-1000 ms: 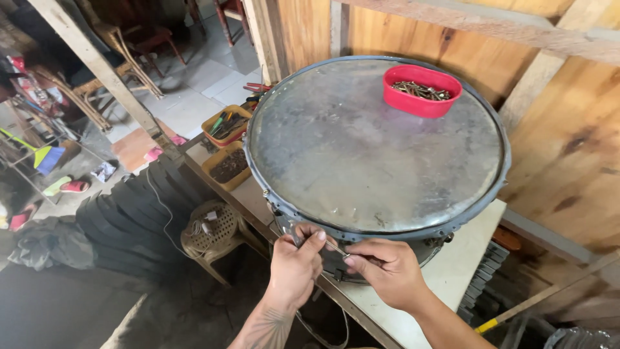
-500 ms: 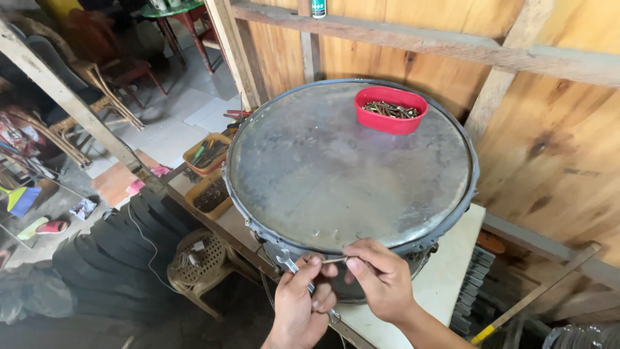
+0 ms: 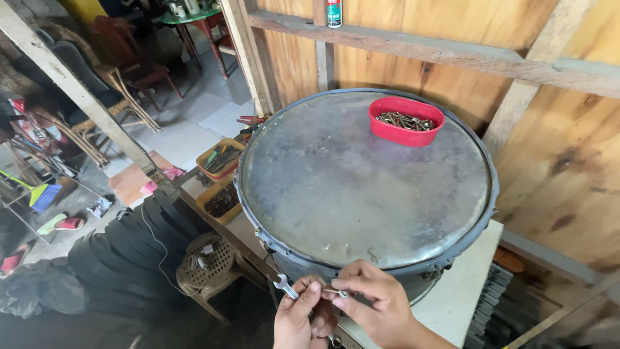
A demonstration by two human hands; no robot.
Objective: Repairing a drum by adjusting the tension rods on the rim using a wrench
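A large round drum [image 3: 361, 187] with a worn grey skin and a metal rim lies flat on a white table [image 3: 462, 291]. On its far side sits a red oval tray [image 3: 405, 121] full of dark screws. At the drum's near rim, my left hand [image 3: 298, 320] holds a small open-ended wrench [image 3: 285, 285]. My right hand [image 3: 378, 304] pinches a thin metal rod or bolt [image 3: 334, 293] next to the wrench, close to a tension lug under the rim.
Two small trays of tools [image 3: 221, 158] stand left of the drum. A plastic stool [image 3: 205, 264] and stacked dark hoops [image 3: 123, 252] lie below left. Wooden wall [image 3: 555, 148] behind, a spray can [image 3: 334, 13] on its ledge. Chairs and a table stand far left.
The view has tilted up and drawn closer to the drum. Both hands stay at the near rim, now lower in view, with the wrench showing between the fingers.
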